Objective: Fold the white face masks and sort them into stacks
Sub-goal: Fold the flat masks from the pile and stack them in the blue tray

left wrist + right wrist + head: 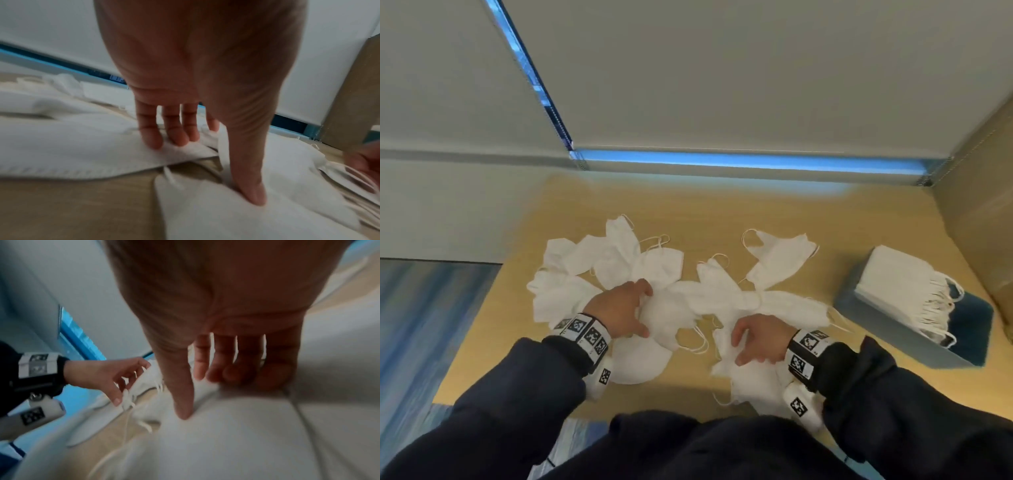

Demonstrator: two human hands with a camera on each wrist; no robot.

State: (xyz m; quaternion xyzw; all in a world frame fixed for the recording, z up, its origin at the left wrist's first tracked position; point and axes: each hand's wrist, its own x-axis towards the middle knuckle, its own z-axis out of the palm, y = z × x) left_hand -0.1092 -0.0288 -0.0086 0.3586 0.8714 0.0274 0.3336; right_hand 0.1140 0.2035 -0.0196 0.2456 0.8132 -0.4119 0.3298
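Several loose white face masks (pixel 616 260) lie scattered over the wooden table (pixel 688 209). My left hand (pixel 633 310) (pixel 216 162) reaches over one mask (pixel 671 318) (pixel 82 146); its fingers (pixel 174 138) touch the fabric, and the thumb presses a neighbouring mask (pixel 226 219). Near the front edge, my right hand (pixel 753 342) (pixel 201 395) rests on another mask (pixel 750 380) (pixel 236 434) with fingers bent and thumb tip down. The right wrist view also shows the left hand (pixel 107 374) beside ear loops (pixel 131 400). A stack of folded masks (pixel 904 284) sits at the right.
The folded stack stands in a blue tray (pixel 893 332) at the table's right side. A brown cardboard box (pixel 983 205) rises behind it at the far right. Pale roller blinds (pixel 722 85) hang behind the table, and blue carpet (pixel 421 308) lies off its left edge.
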